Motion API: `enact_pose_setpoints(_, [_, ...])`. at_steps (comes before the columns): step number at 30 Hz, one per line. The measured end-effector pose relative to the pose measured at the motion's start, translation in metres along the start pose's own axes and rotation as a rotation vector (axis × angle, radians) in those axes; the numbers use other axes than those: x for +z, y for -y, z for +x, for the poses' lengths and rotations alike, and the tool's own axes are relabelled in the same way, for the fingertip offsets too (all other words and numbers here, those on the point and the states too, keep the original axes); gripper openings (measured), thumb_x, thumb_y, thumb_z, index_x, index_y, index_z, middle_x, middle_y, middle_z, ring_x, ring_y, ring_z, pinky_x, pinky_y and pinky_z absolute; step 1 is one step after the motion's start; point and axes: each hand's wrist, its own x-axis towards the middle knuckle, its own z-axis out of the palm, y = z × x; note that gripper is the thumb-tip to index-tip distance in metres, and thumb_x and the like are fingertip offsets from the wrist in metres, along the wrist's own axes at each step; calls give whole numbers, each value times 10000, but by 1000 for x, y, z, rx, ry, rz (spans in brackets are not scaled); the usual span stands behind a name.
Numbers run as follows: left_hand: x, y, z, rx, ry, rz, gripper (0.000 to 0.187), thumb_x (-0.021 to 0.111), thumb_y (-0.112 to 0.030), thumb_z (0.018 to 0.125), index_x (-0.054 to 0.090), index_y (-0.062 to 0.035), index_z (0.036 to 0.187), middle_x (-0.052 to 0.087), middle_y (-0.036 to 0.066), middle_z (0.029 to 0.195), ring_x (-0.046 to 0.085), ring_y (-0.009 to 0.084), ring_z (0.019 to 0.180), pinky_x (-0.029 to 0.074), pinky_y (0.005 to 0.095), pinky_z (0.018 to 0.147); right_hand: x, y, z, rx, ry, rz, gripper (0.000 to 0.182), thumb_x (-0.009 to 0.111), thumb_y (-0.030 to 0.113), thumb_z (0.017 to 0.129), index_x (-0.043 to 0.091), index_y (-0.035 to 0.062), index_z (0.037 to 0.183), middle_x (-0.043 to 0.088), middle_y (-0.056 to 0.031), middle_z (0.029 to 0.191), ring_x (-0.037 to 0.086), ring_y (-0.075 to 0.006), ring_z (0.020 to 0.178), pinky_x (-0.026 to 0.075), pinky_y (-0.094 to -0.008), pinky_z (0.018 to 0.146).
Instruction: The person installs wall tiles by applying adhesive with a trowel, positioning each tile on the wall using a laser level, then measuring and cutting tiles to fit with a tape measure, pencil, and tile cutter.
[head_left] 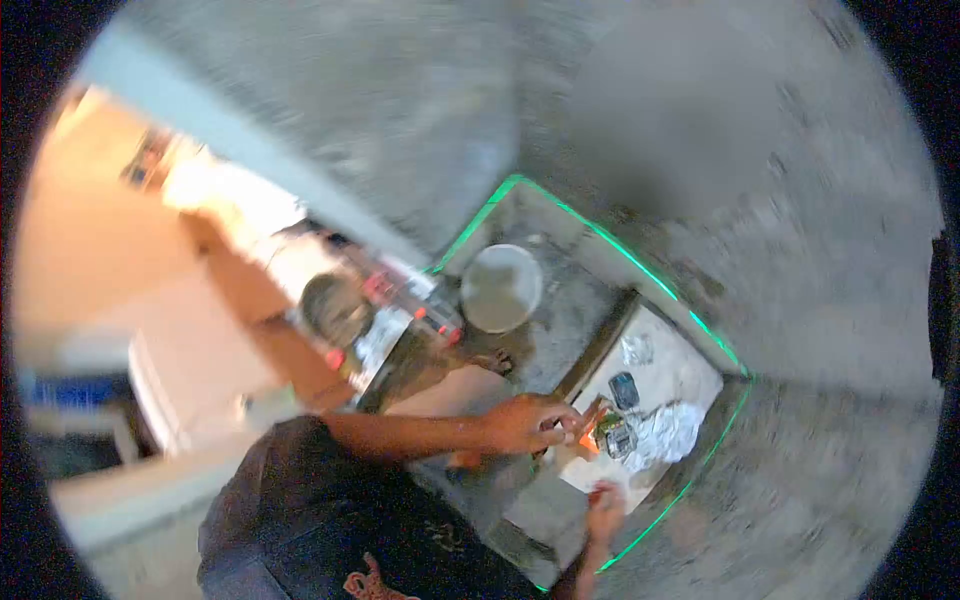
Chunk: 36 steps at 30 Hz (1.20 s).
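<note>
My left hand (530, 424) reaches in from the left over a low whitish board (675, 350), its fingers curled together. Close by its fingertips lies a small orange thing (588, 441), next to a dark and clear item (619, 440) like a small pack. My right hand (605, 510) is over the board's near edge, fingers bent into a pinch; motion blur leaves what either hand holds something I cannot make out. On the board lie crumpled silver foil (668, 432), a dark flat oblong object (623, 390) and a smaller foil scrap (636, 349).
A round pale bucket (502, 288) stands on the grey floor beyond my left hand. Grey walls (690, 110) rise behind the board. To the left, blurred, are a pinkish-white panel (205, 345) and a cluttered strip with red items (380, 290).
</note>
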Motion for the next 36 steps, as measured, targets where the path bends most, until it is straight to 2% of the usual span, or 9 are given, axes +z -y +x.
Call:
enact_pose_setpoints(5, [-34, -3, -80, -156, -322, 9, 351, 588, -337, 878, 609, -54, 1083, 671, 143, 951, 649, 316, 870, 503, 409, 762, 63, -12, -57, 99, 221, -19, 262, 581, 225, 912, 571, 2, 1048, 546, -41, 653, 496, -137, 457, 422, -254, 432])
enact_pose_setpoints(9, [-41, 3, -156, -398, -655, 16, 391, 604, -360, 869, 617, -24, 1068, 666, 160, 951, 650, 321, 880, 500, 414, 770, 34, 109, -21, 406, 603, -21, 415, 664, 272, 870, 540, -15, 1143, 549, -40, 653, 497, -120, 453, 412, -267, 417])
enact_pose_setpoints(18, [-48, 107, -291, -727, -1247, -221, 422, 619, -353, 865, 600, -37, 1144, 663, 145, 1024, 640, 299, 945, 493, 402, 811, 96, 80, 152, -393, 703, -373, 266, 676, 261, 867, 620, 4, 906, 629, -48, 709, 567, -126, 594, 479, -285, 552])
enact_pose_setpoints(20, [-50, 142, -322, -803, -1397, -271, 433, 626, -356, 859, 598, -44, 1157, 662, 137, 1042, 638, 295, 957, 492, 400, 822, 148, 131, 165, -523, 749, -578, 262, 674, 257, 864, 620, 6, 919, 633, -59, 708, 587, -143, 603, 490, -313, 566])
enact_pose_setpoints(21, [-50, 156, -336, -895, -1464, -339, 448, 640, -359, 846, 594, -48, 1164, 659, 136, 1054, 637, 295, 963, 491, 399, 831, 184, 142, 163, -238, 800, -525, 276, 674, 263, 852, 634, -3, 915, 644, -92, 710, 610, -155, 613, 498, -330, 586])
enact_pose_setpoints(24, [-53, 216, -363, -1078, -1596, -474, 479, 663, -362, 821, 586, -51, 1177, 652, 142, 1074, 635, 297, 975, 489, 397, 842, 296, 202, 145, -630, 1009, -507, 208, 652, 212, 854, 661, 4, 855, 632, -79, 694, 596, -142, 592, 485, -316, 519])
enact_pose_setpoints(27, [-34, 288, -376, -1275, -1640, -563, 522, 683, -363, 801, 571, -46, 1200, 649, 153, 1081, 628, 298, 996, 484, 394, 855, 411, 230, 109, -92, 1282, -400, 228, 652, 243, 869, 641, 14, 875, 594, -51, 687, 569, -143, 565, 488, -292, 498])
enact_pose_setpoints(33, [-54, 293, -401, -1158, -1839, -874, 599, 661, -425, 817, 539, -40, 1259, 621, 172, 1168, 597, 311, 1074, 464, 404, 906, 666, 195, 53, -259, 1585, -598, 245, 639, 261, 884, 625, 17, 860, 580, -42, 690, 550, -137, 543, 482, -303, 480])
enact_pose_setpoints(36, [-38, 299, -407, -1137, -1869, -871, 611, 648, -450, 824, 538, -36, 1260, 613, 163, 1191, 590, 307, 1087, 463, 396, 910, 776, 184, 34, -1227, 1608, -418, 361, 617, 359, 888, 646, 44, 1060, 643, -156, 887, 612, -274, 796, 483, -428, 689])
